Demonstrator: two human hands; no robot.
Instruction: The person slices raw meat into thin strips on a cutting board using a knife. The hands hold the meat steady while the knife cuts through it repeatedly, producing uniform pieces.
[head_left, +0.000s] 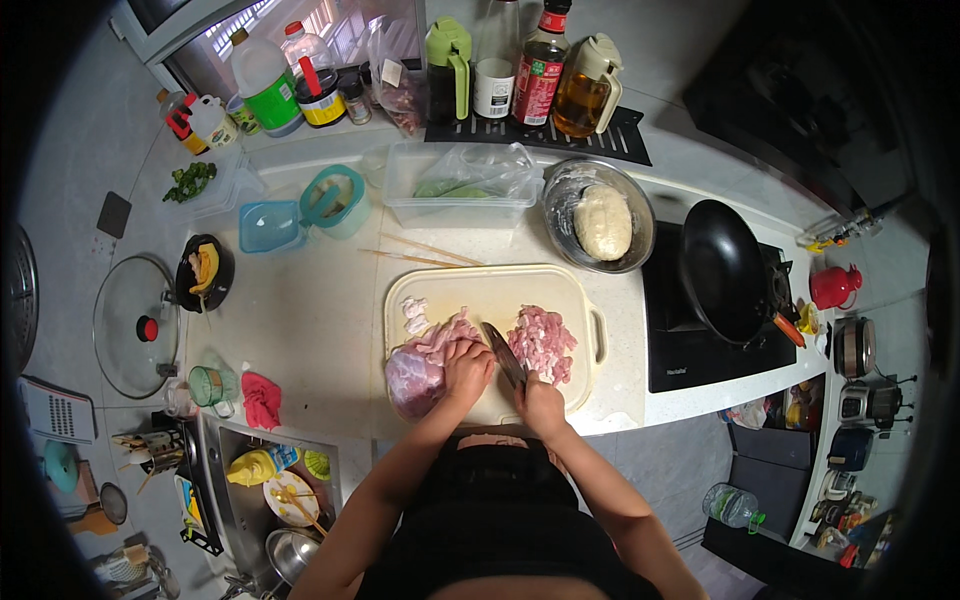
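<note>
My right hand (541, 403) grips the handle of a kitchen knife (505, 355), its blade pointing up and left over a cream plastic cutting board (491, 281). My left hand (470, 369) rests with bent fingers on strips of raw meat (448, 335), left of the blade. Against these strips lies a larger piece of raw meat (416, 381) at the board's left side. Small cut pieces of meat (541, 343) form a pile right of the knife. A few whitish scraps (414, 313) sit near the board's upper left. What my left fingertips hold is partly hidden.
Chopsticks (420, 256) lie behind the board. Beyond them stand a clear plastic container (461, 212) and a steel bowl (555, 225) holding dough (604, 223). A black wok (724, 270) is on the stove at right. A red cloth (261, 400) lies left, by the sink (232, 495).
</note>
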